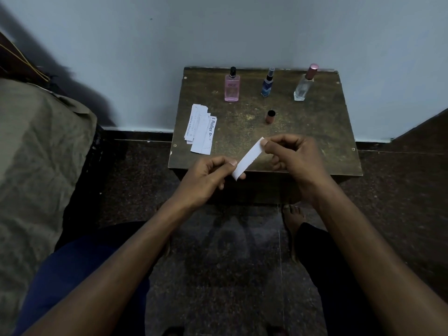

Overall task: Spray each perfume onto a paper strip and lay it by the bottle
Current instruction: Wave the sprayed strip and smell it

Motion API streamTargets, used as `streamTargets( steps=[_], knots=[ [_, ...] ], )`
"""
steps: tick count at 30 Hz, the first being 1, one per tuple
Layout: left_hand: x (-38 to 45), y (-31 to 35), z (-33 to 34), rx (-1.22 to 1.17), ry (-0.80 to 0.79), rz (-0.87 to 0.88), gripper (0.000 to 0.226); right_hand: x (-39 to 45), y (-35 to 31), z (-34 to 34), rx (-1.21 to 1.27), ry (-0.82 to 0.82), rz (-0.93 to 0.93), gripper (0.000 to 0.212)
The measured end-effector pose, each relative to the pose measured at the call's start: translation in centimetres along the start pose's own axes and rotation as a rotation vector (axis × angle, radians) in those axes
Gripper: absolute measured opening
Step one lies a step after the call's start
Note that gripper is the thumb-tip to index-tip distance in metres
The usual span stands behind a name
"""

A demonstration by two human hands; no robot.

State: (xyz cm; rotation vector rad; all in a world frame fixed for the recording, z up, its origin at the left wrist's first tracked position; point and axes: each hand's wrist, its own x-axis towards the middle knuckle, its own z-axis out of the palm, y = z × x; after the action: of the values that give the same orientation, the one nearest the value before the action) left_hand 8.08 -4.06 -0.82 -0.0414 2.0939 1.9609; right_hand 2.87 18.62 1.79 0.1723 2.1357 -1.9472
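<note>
Three perfume bottles stand in a row at the back of a small worn wooden table (315,132): a pink bottle (232,87) with a black sprayer, a small blue bottle (267,84), and a clear bottle (303,87) with a pink cap. A loose pink-brown cap (270,116) stands upright in front of the blue bottle. A white paper strip (247,159) is held over the table's near edge. My left hand (208,177) pinches its lower end, and my right hand (294,156) pinches its upper end. A pile of paper strips (200,130) lies at the table's left.
The table stands against a pale wall on a dark floor. A bed with an olive sheet (36,166) fills the left side. My knees and a bare foot (293,218) are below the table's near edge.
</note>
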Motion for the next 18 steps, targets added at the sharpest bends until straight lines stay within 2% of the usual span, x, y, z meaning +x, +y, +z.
streamTargets(
  steps=[3,11,18],
  knots=[
    [0.0,0.0,0.0,-0.002,-0.005,-0.031,0.02,0.1,-0.1,-0.3,0.008,0.017,0.01,0.009],
    [0.0,-0.6,-0.4,0.045,-0.016,-0.038,0.025,0.3,-0.1,-1.1,0.005,0.047,0.0,0.007],
    [-0.1,-0.5,-0.8,0.1,0.136,-0.053,0.011,-1.0,-0.3,-2.4,-0.122,-0.029,-0.088,0.003]
  ],
)
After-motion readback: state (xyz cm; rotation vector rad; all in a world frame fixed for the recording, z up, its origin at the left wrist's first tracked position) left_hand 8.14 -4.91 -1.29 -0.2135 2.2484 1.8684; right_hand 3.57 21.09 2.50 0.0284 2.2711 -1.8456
